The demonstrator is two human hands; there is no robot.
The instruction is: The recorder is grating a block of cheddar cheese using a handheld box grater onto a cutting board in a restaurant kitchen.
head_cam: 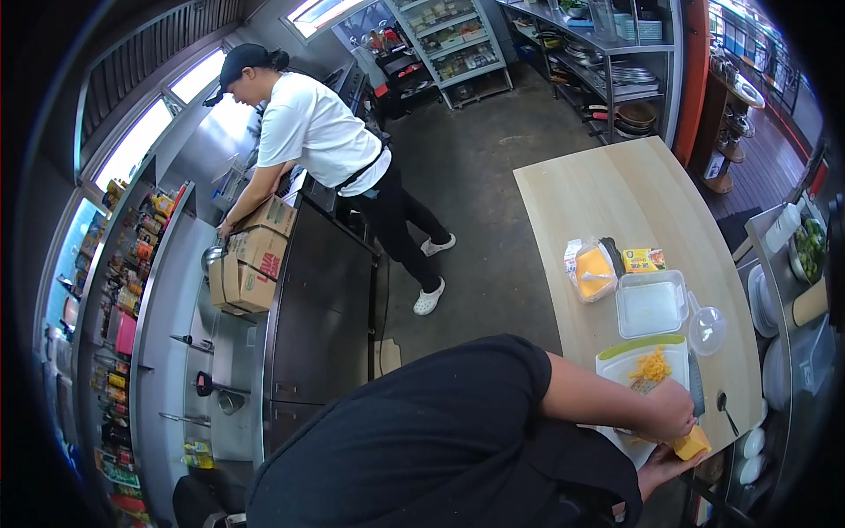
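Observation:
My left hand, the upper one in the head view, has curled fingers against a block of orange cheese. My right hand holds the same block from below, past the table's edge. Beneath my left wrist lies a metal grater, mostly hidden, on a white cutting board with a green edge. A pile of grated orange cheese sits beside the grater. A knife blade lies along the board's far side.
On the wooden table stand an open bag of orange cheese slices, a yellow packet, a clear plastic container, a round clear lid and a spoon. Across the aisle, a person handles a cardboard box.

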